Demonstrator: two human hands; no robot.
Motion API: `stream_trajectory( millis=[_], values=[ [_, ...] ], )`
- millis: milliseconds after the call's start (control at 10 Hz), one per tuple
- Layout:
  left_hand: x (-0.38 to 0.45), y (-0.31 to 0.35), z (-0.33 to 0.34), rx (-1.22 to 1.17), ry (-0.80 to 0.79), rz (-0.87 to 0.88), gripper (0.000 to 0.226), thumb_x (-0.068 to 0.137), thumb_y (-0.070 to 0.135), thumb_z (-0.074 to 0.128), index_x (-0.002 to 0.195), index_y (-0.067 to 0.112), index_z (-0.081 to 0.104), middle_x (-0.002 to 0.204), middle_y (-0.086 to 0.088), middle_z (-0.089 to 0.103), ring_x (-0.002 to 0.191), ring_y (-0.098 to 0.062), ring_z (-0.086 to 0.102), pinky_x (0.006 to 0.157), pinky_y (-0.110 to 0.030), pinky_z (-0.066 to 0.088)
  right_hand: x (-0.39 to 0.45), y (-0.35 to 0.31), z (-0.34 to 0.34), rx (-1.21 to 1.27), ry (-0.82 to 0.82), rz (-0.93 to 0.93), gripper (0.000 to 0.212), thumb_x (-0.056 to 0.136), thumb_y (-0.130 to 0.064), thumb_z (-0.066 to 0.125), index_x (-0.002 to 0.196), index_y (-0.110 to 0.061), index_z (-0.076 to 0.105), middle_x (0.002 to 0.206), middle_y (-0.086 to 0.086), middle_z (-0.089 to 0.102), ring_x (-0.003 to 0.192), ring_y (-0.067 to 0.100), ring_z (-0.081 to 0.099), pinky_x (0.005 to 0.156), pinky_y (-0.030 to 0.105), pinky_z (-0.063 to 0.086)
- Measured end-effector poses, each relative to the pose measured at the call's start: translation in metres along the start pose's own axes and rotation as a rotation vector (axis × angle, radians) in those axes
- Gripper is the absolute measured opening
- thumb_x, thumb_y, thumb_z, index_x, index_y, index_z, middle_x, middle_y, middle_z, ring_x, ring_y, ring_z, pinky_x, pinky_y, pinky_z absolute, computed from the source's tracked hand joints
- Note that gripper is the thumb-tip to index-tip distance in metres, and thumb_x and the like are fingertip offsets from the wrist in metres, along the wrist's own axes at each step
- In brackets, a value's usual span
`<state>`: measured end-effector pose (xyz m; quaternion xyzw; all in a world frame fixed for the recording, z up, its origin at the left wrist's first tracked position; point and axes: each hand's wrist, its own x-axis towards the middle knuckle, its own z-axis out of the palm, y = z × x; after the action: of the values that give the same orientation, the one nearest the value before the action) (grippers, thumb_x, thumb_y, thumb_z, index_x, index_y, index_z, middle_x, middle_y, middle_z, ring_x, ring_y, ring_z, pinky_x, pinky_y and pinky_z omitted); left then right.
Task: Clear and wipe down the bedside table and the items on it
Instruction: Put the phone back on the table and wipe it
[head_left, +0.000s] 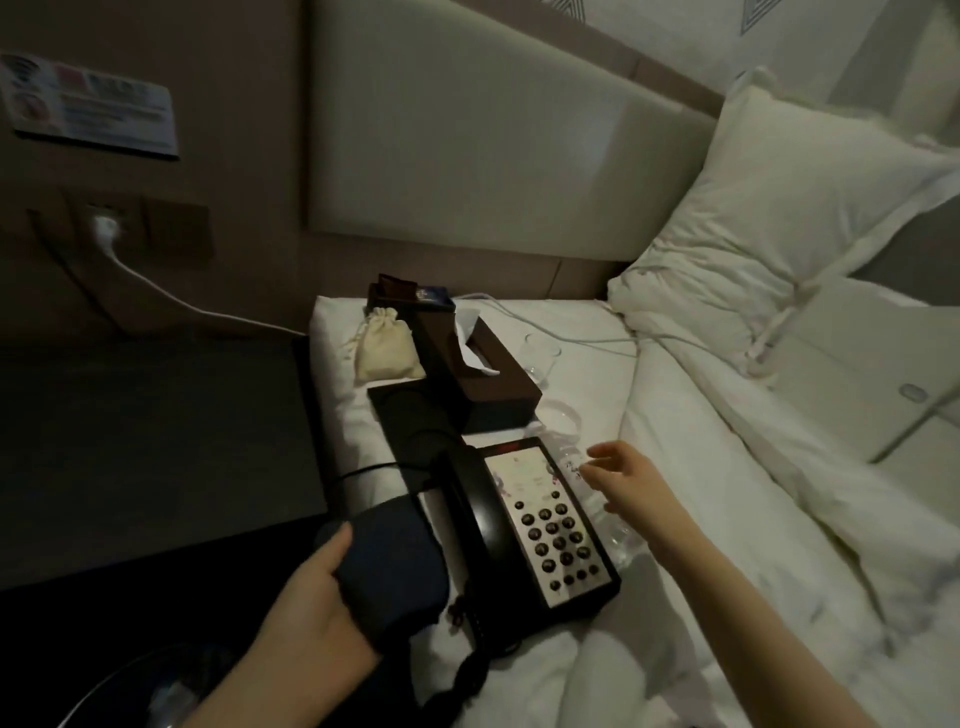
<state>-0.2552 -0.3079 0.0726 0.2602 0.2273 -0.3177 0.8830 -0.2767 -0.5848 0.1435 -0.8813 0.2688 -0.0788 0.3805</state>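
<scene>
**Bench cleared, items parked on the bed, cloth in hand**

The bench (156, 441), a dark, flat, matte-looking top, sits left of the bed (675, 519) with nothing visible on its surface in this dim head view. Its items lie on the white sheet just beside it: a glossy black telephone (524, 525) with a pale keypad panel and coiled cord, a dark rigid tissue box (467, 364) with a tissue poking out, a soft cream drawstring pouch (384, 345), a clear glass (543, 356) and a clear plastic bottle (587, 467) lying partly behind the phone.

The left hand (311, 597) has its fingers wrapped round a folded dark cloth (395, 561), held at the phone's handset side. The right hand (628, 483) hovers with fingers loosely spread and holding nothing, just over the bottle and the phone's edge.

Likely step: wiping the phone. It would go best with the right hand steadying the base, since the soft bedding gives, and the cloth drawn along the smooth handset, then lightly over the raised buttons, minding the cord.
</scene>
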Motion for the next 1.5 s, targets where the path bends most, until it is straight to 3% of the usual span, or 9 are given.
stream_trajectory(
  millis=[100, 300, 400, 500, 700, 900, 1100, 1300, 1500],
  values=[
    [-0.009, -0.025, 0.041, -0.044, -0.078, -0.039, 0.047, 0.099, 0.043, 0.04, 0.128, 0.01, 0.058, 0.116, -0.016, 0.068, 0.108, -0.031, 0.062, 0.081, -0.042, 0.048, 0.006, 0.011, 0.004, -0.197, -0.048, -0.034, 0.034, 0.093, -0.03, 0.058, 0.122, -0.012, 0.059, 0.115, 0.005, 0.065, 0.1, 0.02, 0.062, 0.089, 0.039, 0.053],
    [0.012, -0.05, 0.056, 0.106, -0.087, -0.047, 0.046, 0.095, 0.042, 0.049, 0.125, 0.008, 0.061, 0.121, -0.019, 0.066, 0.113, -0.033, 0.06, 0.098, -0.045, 0.044, 0.024, 0.012, 0.013, -0.514, -0.105, -0.097, 0.037, 0.097, -0.039, 0.046, 0.094, -0.008, 0.067, 0.09, 0.006, 0.07, 0.081, 0.022, 0.062, 0.069, 0.03, 0.046],
    [0.021, -0.052, 0.054, 0.346, -0.025, -0.005, 0.032, 0.089, 0.026, 0.063, 0.117, 0.01, 0.066, 0.109, -0.014, 0.072, 0.104, -0.03, 0.067, 0.085, -0.039, 0.052, 0.027, 0.007, 0.022, -0.69, -0.094, -0.14, 0.037, 0.098, -0.04, 0.04, 0.091, -0.009, 0.059, 0.096, 0.008, 0.066, 0.077, 0.023, 0.054, 0.067, 0.031, 0.041],
    [0.03, -0.048, 0.05, 0.574, 0.032, 0.084, 0.031, 0.085, 0.016, 0.068, 0.115, 0.012, 0.066, 0.1, -0.009, 0.075, 0.095, -0.027, 0.07, 0.071, -0.031, 0.053, 0.026, -0.003, 0.03, -0.835, -0.113, -0.178, 0.041, 0.101, -0.039, 0.035, 0.099, -0.009, 0.062, 0.104, 0.01, 0.064, 0.083, 0.023, 0.055, 0.07, 0.03, 0.04],
    [0.045, -0.042, 0.05, 0.6, 0.078, 0.142, 0.032, 0.082, 0.013, 0.072, 0.114, 0.012, 0.065, 0.095, -0.008, 0.075, 0.089, -0.025, 0.071, 0.067, -0.028, 0.054, 0.031, -0.014, 0.044, -0.954, -0.083, -0.125, 0.052, 0.103, -0.043, 0.025, 0.116, -0.008, 0.061, 0.12, 0.012, 0.062, 0.108, 0.029, 0.059, 0.084, 0.036, 0.046],
    [0.042, -0.032, 0.059, 0.467, 0.079, 0.115, 0.033, 0.077, 0.021, 0.078, 0.107, 0.016, 0.066, 0.096, -0.011, 0.074, 0.089, -0.029, 0.07, 0.064, -0.031, 0.054, 0.026, -0.028, 0.067, -1.113, -0.148, -0.098, 0.058, 0.104, -0.044, 0.018, 0.123, -0.011, 0.061, 0.115, 0.012, 0.063, 0.104, 0.03, 0.061, 0.069, 0.037, 0.044],
    [0.035, -0.025, 0.042, 0.506, 0.045, 0.119, 0.051, 0.065, 0.026, 0.084, 0.113, 0.017, 0.068, 0.094, -0.008, 0.076, 0.089, -0.029, 0.072, 0.068, -0.033, 0.057, 0.019, -0.023, 0.065, -0.988, -0.158, -0.098, 0.063, 0.102, -0.052, 0.015, 0.122, -0.014, 0.061, 0.118, 0.011, 0.064, 0.109, 0.028, 0.06, 0.09, 0.039, 0.047],
    [0.034, -0.019, 0.036, 0.502, 0.037, 0.136, 0.046, 0.059, 0.021, 0.084, 0.102, 0.012, 0.072, 0.089, -0.013, 0.076, 0.076, -0.029, 0.074, 0.066, -0.035, 0.057, 0.017, -0.022, 0.052, -0.723, -0.145, -0.118, 0.061, 0.102, -0.052, 0.024, 0.106, -0.007, 0.065, 0.105, 0.012, 0.07, 0.096, 0.026, 0.065, 0.083, 0.033, 0.048],
    [0.03, -0.007, 0.039, 0.491, 0.033, 0.246, 0.051, 0.056, 0.02, 0.082, 0.104, 0.014, 0.07, 0.087, -0.011, 0.076, 0.075, -0.025, 0.074, 0.054, -0.03, 0.057, 0.016, -0.013, 0.051, -0.144, -0.395, 0.16, 0.06, 0.098, -0.057, 0.034, 0.125, -0.008, 0.055, 0.111, 0.011, 0.067, 0.095, 0.026, 0.067, 0.083, 0.041, 0.058]
  ],
)
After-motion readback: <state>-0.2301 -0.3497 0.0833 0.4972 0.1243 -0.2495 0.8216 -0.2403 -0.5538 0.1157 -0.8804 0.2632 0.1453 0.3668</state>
